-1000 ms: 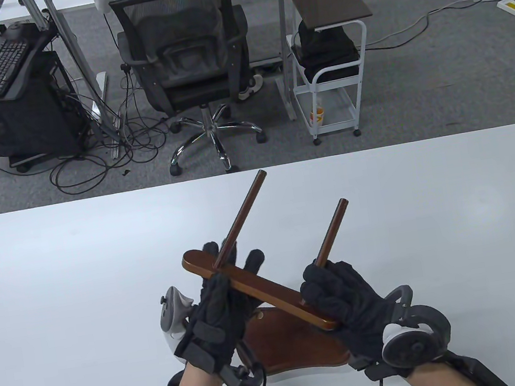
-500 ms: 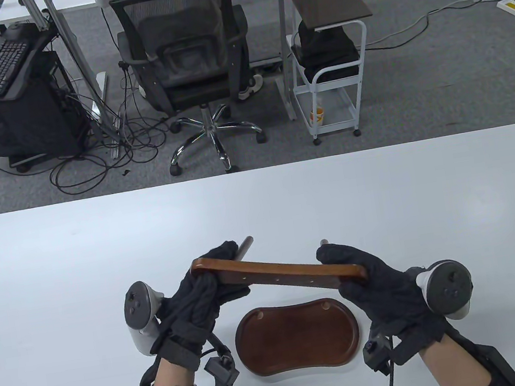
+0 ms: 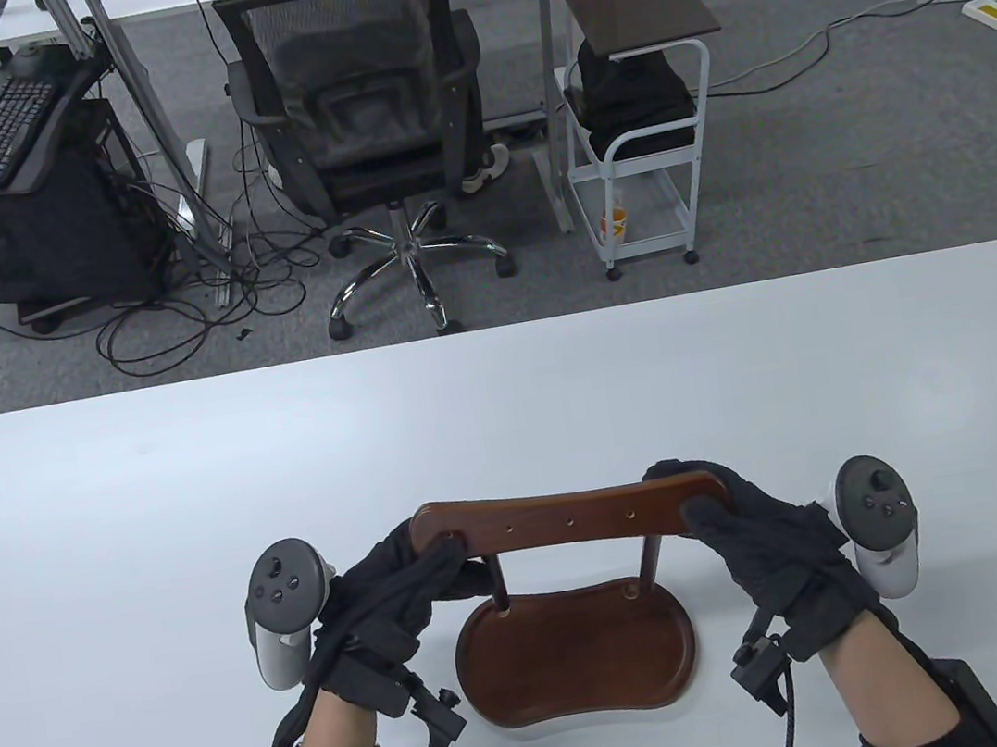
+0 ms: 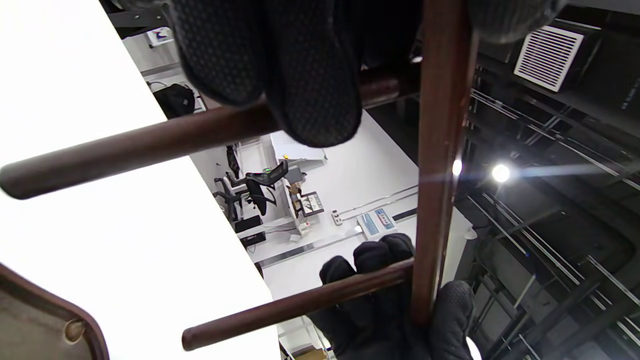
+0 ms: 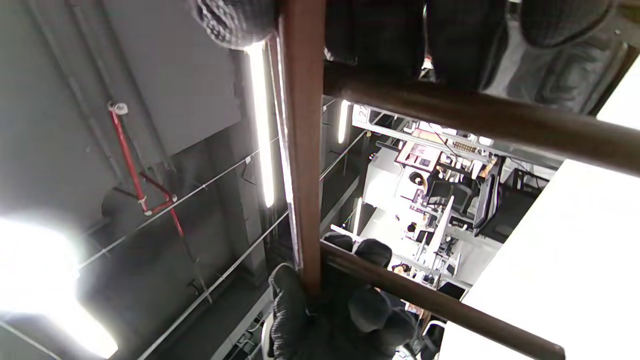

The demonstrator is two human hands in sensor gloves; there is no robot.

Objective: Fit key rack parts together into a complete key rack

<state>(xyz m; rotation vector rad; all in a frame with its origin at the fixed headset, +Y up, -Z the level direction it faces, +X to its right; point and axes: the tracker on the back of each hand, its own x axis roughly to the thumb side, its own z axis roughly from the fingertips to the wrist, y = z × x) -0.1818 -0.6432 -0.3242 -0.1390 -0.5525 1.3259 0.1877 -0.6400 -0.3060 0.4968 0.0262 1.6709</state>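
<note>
The left hand [image 3: 399, 585] grips the left end of the wooden bar [image 3: 568, 522] and the right hand [image 3: 746, 524] grips its right end, fingers wrapped around it. Two rods [image 3: 498, 579] hang from the bar above the tray [image 3: 579, 661] on the bench [image 3: 107, 507], their tips near its two holes. An office chair [image 3: 366, 112] stands beyond the bench.

Gloved fingers cover both ends of the crossbar [image 3: 569, 520]; whether the two rods' [image 3: 650, 561] lower tips sit in the base's [image 3: 579, 661] holes seems unclear.
</note>
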